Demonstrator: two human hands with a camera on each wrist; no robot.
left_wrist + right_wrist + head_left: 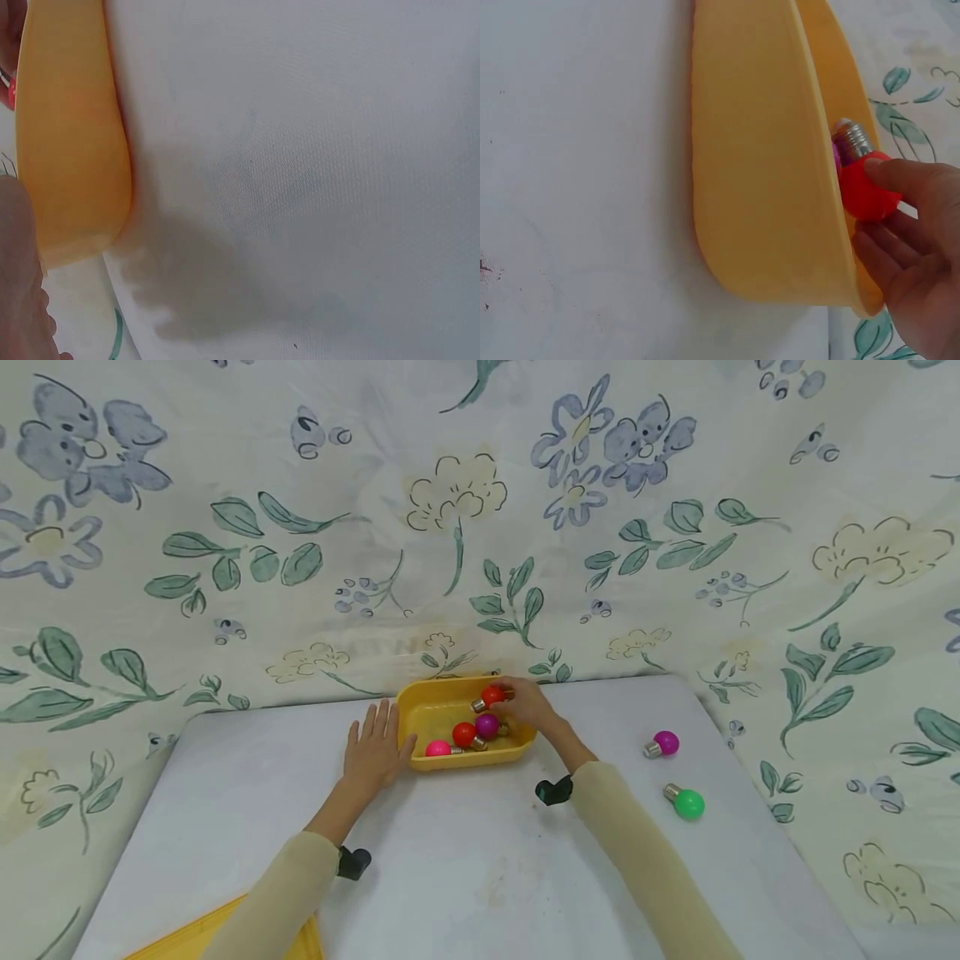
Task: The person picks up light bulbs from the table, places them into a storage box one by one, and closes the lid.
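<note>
A yellow plastic tub [427,703] stands near the far edge of the white table. Over its right end my right hand [527,703] pinches a red light bulb [870,187] between thumb and fingers, its metal screw base pointing away from the palm. Inside the tub lie another red bulb [463,734], a purple bulb [487,726] and a pink bulb [438,748]. My left hand [372,749] is at the tub's left end with fingers straight, the thumb right at the rim. Only part of that hand [19,277] shows in the left wrist view.
To the right on the table [465,860] lie a magenta bulb [666,742] and a green bulb [688,803]. A yellow tray [197,935] sits at the near left, partly under the left sleeve. Behind the table hangs a flower-patterned cloth [390,510].
</note>
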